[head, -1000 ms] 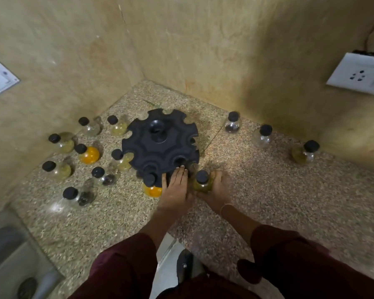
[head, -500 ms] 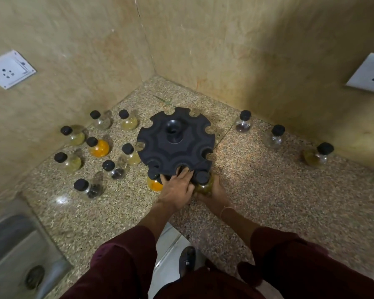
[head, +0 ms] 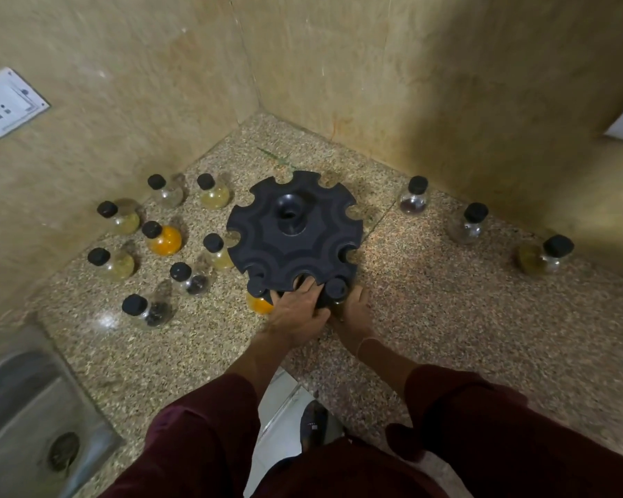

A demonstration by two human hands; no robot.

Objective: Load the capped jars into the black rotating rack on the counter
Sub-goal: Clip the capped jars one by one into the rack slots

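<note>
The black rotating rack (head: pixel 267 242) stands in the counter's corner. My left hand (head: pixel 297 312) rests on its near edge, fingers reaching into an empty notch. Right beside it, my right hand (head: pixel 355 312) holds a yellowish capped jar (head: pixel 337 288) whose black cap sits in a near notch; the jar's body is mostly hidden. An orange-filled jar (head: pixel 258 304) hangs in the notch to the left of my left hand. Several loose capped jars (head: pixel 164 239) stand left of the rack, and three more (head: pixel 414 197) stand to its right along the wall.
Walls close the corner behind and left of the rack, each with a white socket plate (head: pixel 8 102). A steel sink (head: pixel 26 407) lies at the lower left. The counter's front edge runs under my arms, with the floor and a shoe (head: pixel 313 422) below.
My right hand has pushed the yellowish jar forward from the counter into the rack's near notch. My left hand has stayed on the rack's edge, and my head has moved closer.
</note>
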